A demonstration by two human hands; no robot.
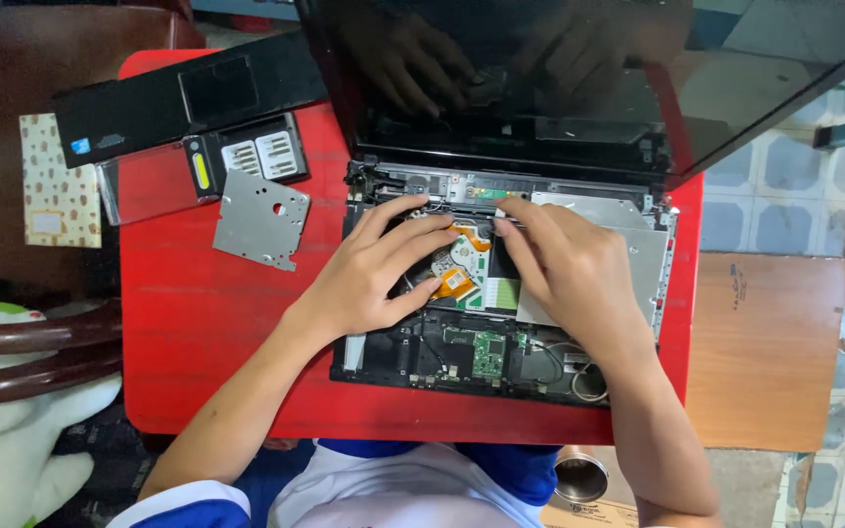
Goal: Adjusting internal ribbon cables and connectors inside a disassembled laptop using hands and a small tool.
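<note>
An opened laptop [501, 362] lies on a red table [207, 332], its top cover off and its circuit boards, wires and silver drive [638, 244] bare. The dark screen [540, 68] stands tilted back and mirrors both hands. My left hand [374, 274] rests fingers spread on the inner parts, fingertips near the hinge edge. My right hand [569, 264] lies beside it, fingertips pressed on a small part by the rear edge. An orange flex cable [457, 282] shows between the hands. Whether either hand pinches anything is hidden.
A removed black palm-rest panel [188, 103] lies at the table's back left, with a grey metal plate [261, 217] in front of it. A wooden board [765, 352] sits right of the table. A metal cup [581, 476] stands near my lap. Stuffed toys and a dark chair are at left.
</note>
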